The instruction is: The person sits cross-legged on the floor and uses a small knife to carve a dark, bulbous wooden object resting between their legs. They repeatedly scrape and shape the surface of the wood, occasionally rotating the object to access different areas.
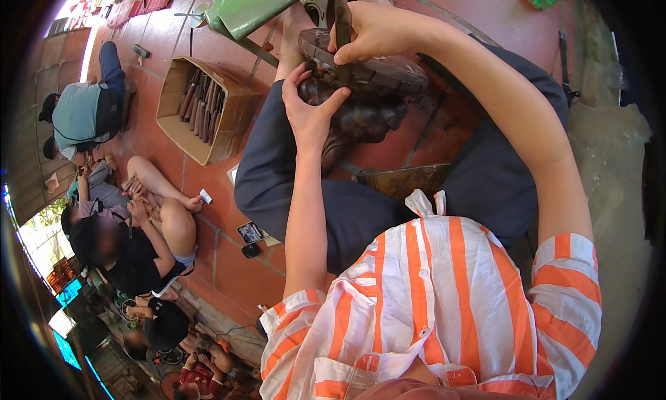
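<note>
A dark brown carved wooden piece (368,119), with rounded lumps and a flat slab-like top, stands between my legs. My right hand (364,31) is closed around a long, dark, flat bar-shaped tool (343,72). The tool's lower end reaches the carving; its exact kind I cannot make out. My left hand (310,112) grips the left side of the carving, thumb spread from the curled fingers, just beside the tool's lower end. Part of the left fingers is hidden against the dark wood.
Left of my knee stands a cardboard box (239,126) of brown-handled tools (202,105). A green plastic chair (257,8) is ahead. A phone (250,232) lies on the tiled floor (229,275). Several people sit at left, one in a black shirt (132,251).
</note>
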### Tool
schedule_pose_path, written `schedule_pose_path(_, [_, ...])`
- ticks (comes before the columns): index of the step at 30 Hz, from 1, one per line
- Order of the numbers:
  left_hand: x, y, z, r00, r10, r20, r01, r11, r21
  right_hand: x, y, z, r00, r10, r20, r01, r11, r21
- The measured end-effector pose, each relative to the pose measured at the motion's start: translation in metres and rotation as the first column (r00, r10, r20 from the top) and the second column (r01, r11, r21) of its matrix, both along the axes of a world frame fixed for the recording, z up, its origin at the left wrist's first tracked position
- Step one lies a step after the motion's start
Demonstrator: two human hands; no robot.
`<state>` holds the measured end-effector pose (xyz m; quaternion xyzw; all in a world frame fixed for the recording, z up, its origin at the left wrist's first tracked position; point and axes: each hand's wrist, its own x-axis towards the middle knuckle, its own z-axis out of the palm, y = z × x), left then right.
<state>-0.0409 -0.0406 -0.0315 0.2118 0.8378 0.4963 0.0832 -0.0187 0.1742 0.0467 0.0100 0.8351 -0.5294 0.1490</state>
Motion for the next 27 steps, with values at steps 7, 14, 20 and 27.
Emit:
schedule_pose_path(7, [-0.012,-0.018,-0.009,0.981,-0.145,0.131,0.11,0.963,0.245,0.009,-0.01,0.009,0.993,0.063,-0.097,-0.042,0.977,0.208])
schedule_pose_path(14, [-0.003,0.0,-0.007,1.0,0.004,0.014,-0.005,0.999,0.039,0.01,-0.002,-0.001,0.989,0.052,-0.137,-0.026,0.982,0.185])
schedule_pose_path(20, [-0.009,-0.019,-0.014,0.994,-0.11,-0.005,0.109,0.982,0.155,0.02,-0.011,0.006,0.974,0.032,-0.226,0.007,0.985,0.171])
schedule_pose_path(27, [-0.003,-0.007,-0.009,0.999,-0.043,0.002,0.043,0.995,0.085,0.024,-0.007,0.006,0.978,-0.001,-0.208,0.028,0.991,0.13])
